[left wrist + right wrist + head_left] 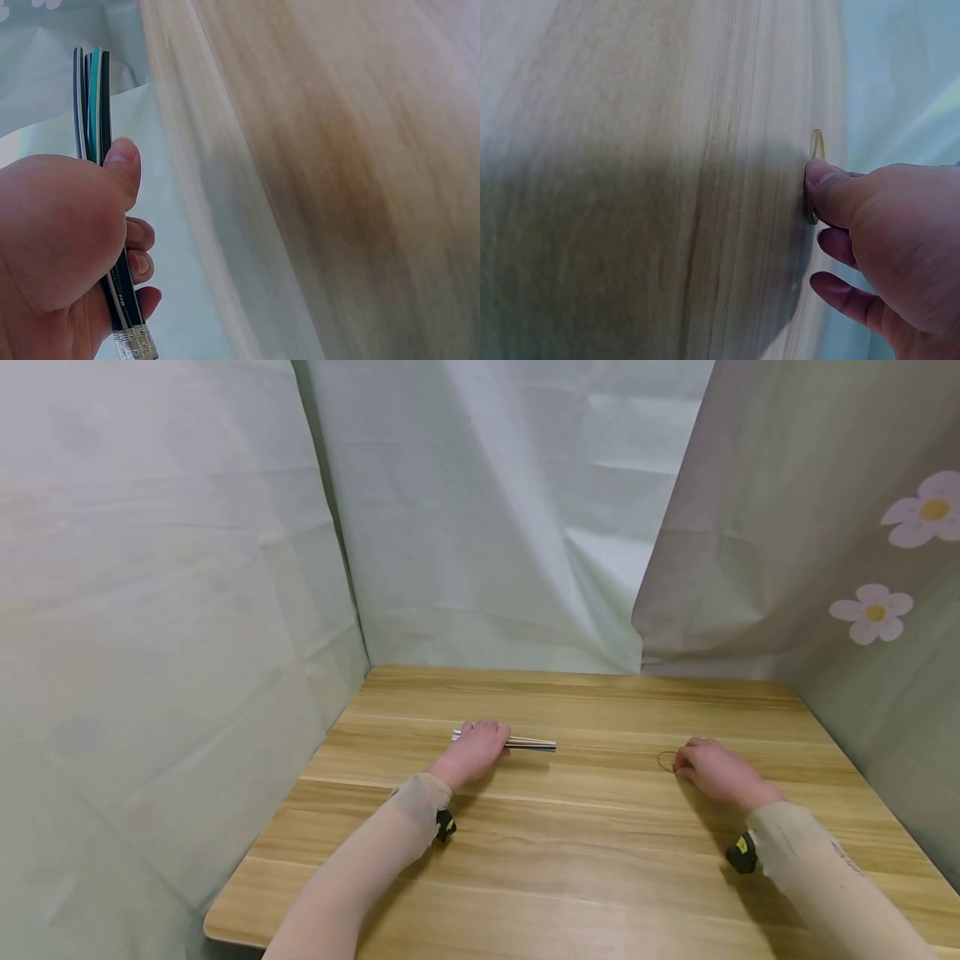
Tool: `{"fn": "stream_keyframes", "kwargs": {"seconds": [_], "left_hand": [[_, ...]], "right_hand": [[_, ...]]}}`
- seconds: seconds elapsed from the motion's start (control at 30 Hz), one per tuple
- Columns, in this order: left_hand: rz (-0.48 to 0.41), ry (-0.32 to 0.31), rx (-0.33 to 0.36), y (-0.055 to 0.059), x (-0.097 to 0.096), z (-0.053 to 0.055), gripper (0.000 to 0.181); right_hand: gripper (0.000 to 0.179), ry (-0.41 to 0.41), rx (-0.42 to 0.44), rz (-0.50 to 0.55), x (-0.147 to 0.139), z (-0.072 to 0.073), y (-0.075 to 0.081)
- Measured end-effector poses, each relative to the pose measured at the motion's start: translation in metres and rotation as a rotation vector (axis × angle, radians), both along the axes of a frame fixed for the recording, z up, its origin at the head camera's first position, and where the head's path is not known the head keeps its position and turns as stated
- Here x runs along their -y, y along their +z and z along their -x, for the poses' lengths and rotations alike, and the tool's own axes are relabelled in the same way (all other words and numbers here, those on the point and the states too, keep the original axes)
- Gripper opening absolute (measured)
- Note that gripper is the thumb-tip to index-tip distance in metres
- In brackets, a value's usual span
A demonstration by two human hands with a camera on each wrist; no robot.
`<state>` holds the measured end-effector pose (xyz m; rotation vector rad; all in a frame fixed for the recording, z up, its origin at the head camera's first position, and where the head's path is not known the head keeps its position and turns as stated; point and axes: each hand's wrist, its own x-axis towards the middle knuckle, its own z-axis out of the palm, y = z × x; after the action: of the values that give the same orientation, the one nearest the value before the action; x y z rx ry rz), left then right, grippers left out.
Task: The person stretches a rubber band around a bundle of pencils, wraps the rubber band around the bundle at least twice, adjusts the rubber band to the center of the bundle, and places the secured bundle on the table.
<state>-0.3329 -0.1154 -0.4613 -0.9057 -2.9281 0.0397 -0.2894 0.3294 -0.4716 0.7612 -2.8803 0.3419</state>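
Observation:
A bundle of dark, grey and teal chopsticks [531, 744] lies across my left hand [480, 747] above the left half of the table. In the left wrist view, the fingers and thumb curl round the chopsticks [94, 112]; patterned silvery ends [135, 343] stick out below the hand. Over on the right, my right hand [716, 768] pinches a thin tan rubber band [664, 762] at the tabletop. The right wrist view shows the band [818, 141] as a narrow loop under the thumb tip, its gripped part hidden. The other fingers there are loosely bent.
The wooden table [570, 843] has its back edge against a pale hanging cloth [487, 527]. Similar cloth [150, 652] hangs on the left, and flower-printed cloth [757, 527] on the right. A small black device [742, 853] sits at the right wrist, another [446, 825] at the left.

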Motion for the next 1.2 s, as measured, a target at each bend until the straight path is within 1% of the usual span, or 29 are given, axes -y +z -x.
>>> {"fn": "stream_keyframes", "kwargs": {"seconds": [0.13,0.23,0.37,0.53,0.63,0.7,0.77,0.9,1.0,1.1,1.2], "left_hand": [[0.007,-0.003,-0.001,-0.002,0.000,-0.001,0.018],[0.012,-0.005,0.001,-0.003,0.000,-0.002,0.018],[0.007,-0.005,0.005,-0.002,0.000,-0.001,0.018],[-0.002,-0.005,0.010,0.001,-0.001,-0.001,0.018],[-0.012,-0.001,0.022,0.002,-0.002,-0.001,0.017],[-0.020,-0.001,0.028,0.002,-0.003,-0.001,0.016],[-0.027,-0.003,0.027,0.003,-0.004,0.000,0.016],[-0.021,-0.014,0.025,0.002,-0.005,-0.002,0.017],[-0.017,-0.023,0.038,-0.001,-0.007,-0.002,0.017],[-0.028,-0.020,0.048,-0.003,-0.009,-0.002,0.017],[-0.047,-0.008,0.055,-0.002,-0.014,-0.003,0.016]], "right_hand": [[0.013,-0.009,-0.003,-0.007,-0.001,0.001,-0.004],[0.012,-0.015,0.018,-0.007,0.000,0.000,-0.003],[0.009,-0.020,0.047,-0.008,-0.001,-0.002,0.001],[0.009,-0.018,0.054,-0.019,-0.003,-0.004,0.005],[0.008,-0.018,0.072,0.011,-0.002,-0.003,0.007],[0.007,-0.035,0.113,0.061,-0.001,-0.001,0.008],[0.007,-0.070,0.165,0.126,0.003,0.001,0.011],[0.021,-0.143,0.290,0.308,0.015,0.002,0.017],[0.032,-0.168,0.369,0.454,0.031,0.003,0.021],[0.040,-0.175,0.415,0.576,0.048,0.007,0.025],[0.041,-0.167,0.437,0.662,0.065,0.010,0.027]]}}
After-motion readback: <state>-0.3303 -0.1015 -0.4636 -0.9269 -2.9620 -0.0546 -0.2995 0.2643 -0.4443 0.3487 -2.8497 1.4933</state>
